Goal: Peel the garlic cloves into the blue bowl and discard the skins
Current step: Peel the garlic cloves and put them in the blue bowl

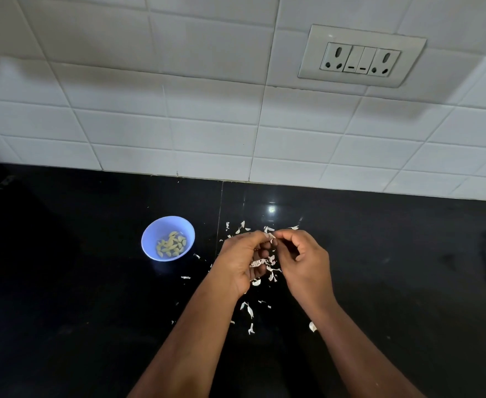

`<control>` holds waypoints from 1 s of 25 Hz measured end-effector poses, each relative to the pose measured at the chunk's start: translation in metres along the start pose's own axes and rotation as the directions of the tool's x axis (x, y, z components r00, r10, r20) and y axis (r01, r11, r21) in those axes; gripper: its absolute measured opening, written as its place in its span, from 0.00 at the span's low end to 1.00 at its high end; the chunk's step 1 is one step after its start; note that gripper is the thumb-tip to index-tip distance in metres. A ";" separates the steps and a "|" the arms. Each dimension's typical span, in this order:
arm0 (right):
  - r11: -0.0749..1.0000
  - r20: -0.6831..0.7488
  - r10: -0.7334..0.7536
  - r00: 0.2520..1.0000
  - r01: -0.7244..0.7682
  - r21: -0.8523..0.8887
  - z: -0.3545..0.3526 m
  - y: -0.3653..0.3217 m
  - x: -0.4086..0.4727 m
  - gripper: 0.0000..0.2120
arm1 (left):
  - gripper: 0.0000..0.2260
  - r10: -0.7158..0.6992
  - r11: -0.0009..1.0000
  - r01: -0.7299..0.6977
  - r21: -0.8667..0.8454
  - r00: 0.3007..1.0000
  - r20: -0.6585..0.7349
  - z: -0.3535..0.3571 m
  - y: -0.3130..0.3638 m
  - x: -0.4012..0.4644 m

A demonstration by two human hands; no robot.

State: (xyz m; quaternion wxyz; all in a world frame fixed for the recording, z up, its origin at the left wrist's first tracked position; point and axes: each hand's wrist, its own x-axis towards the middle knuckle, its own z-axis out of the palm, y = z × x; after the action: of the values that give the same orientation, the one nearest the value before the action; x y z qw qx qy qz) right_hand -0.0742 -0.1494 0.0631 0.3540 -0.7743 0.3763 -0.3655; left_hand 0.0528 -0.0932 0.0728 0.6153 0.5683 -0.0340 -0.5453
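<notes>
I see both hands meeting over the black countertop [92, 282], just right of the blue bowl [167, 238]. My left hand [240, 261] is curled, palm turned partly up, and it cups a clump of papery garlic skin [260, 262] against its fingers; its fingertips reach up to a small garlic clove [271, 237] at the top of the gap between the hands. My right hand [303, 258] is curled too, thumb and forefinger pinching that same clove from the other side, so both hands grip it at once. I cannot tell how much skin is left on the clove. The bowl sits upright on the counter, apart from the left hand, and holds a small heap of peeled cloves [171, 244], pale yellow-green. Loose skins [249, 310] lie scattered on the counter around and below the hands, a few strays close to the bowl. Behind runs a white tiled wall [178, 110] with a socket plate [362, 56] up on the right.
</notes>
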 end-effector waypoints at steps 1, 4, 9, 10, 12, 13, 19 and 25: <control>1.000 0.014 -0.017 1.000 0.017 -0.016 0.001 0.000 0.000 0.10 | 0.02 0.029 0.999 -0.029 0.032 1.000 -0.010 0.000 0.002 0.000; 1.000 0.037 0.013 0.999 -0.014 0.010 0.005 -0.001 -0.004 0.11 | 0.02 0.084 0.987 -0.082 0.137 0.996 -0.013 -0.001 0.005 -0.003; 0.789 0.054 0.364 0.930 -0.338 0.514 0.015 -0.007 -0.002 0.10 | 0.03 0.111 0.978 -0.106 0.182 0.994 -0.016 0.001 0.008 -0.005; 0.710 0.061 0.418 0.907 -0.368 0.600 0.016 -0.010 -0.001 0.09 | 0.04 0.114 0.977 -0.109 0.181 0.993 -0.014 0.000 0.008 -0.005; 0.570 0.107 0.493 0.864 -0.413 0.710 0.020 -0.017 0.000 0.08 | 0.06 0.123 0.977 -0.121 0.174 0.992 -0.002 -0.002 0.009 -0.007; 0.513 0.132 0.517 0.846 -0.429 0.744 0.023 -0.019 -0.001 0.08 | 0.06 0.125 0.978 -0.124 0.170 0.992 0.005 -0.003 0.009 -0.008; 0.361 0.163 0.586 0.794 -0.435 0.825 0.024 -0.018 -0.002 0.07 | 0.07 0.101 0.993 -0.097 0.063 0.992 -0.070 -0.019 0.007 -0.014; 0.445 0.205 0.534 0.821 -0.479 0.757 0.023 -0.019 -0.003 0.08 | 0.13 0.103 0.949 -0.087 0.302 0.994 -0.037 -0.026 0.002 -0.019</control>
State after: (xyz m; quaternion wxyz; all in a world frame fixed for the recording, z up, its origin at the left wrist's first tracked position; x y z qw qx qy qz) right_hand -0.0498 -0.1316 0.0668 0.7341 -0.3802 0.4026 -0.3930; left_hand 0.0638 -0.0631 0.0760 0.5482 0.6666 -0.1278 -0.4886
